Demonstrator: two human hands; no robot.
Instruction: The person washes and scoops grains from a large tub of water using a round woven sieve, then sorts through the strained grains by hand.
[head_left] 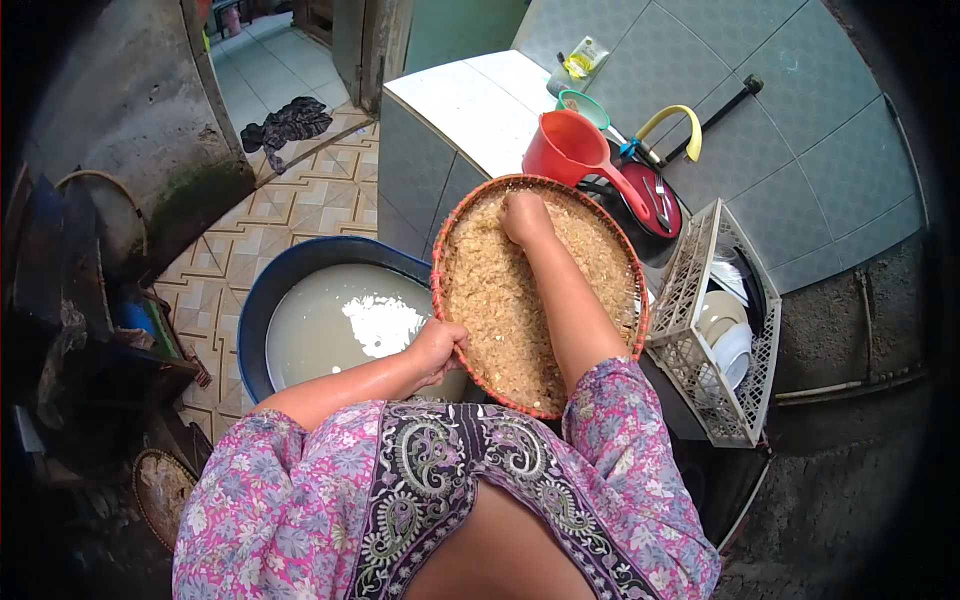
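A round woven basket tray (437, 275) with a reddish rim is held tilted in front of me. Wet, tan grains or split beans (490, 300) cover its inside; I cannot make out their exact kind. My left hand (437, 350) is closed around the tray's near-left rim. Toward the far side, my right hand (526, 217) is curled in a fist down in the tan grains, its fingertips hidden. Just left of the tray stands a large blue tub (252, 335), filled with cloudy water (310, 315).
A red dipper (565, 150) and a green-rimmed strainer (585, 105) sit on the tiled counter (460, 95) beyond the tray. A yellow hose (680, 115) hangs by the tap. At right, a plastic crate (690, 330) holds dishes. A dark cloth (290, 122) lies by the doorway.
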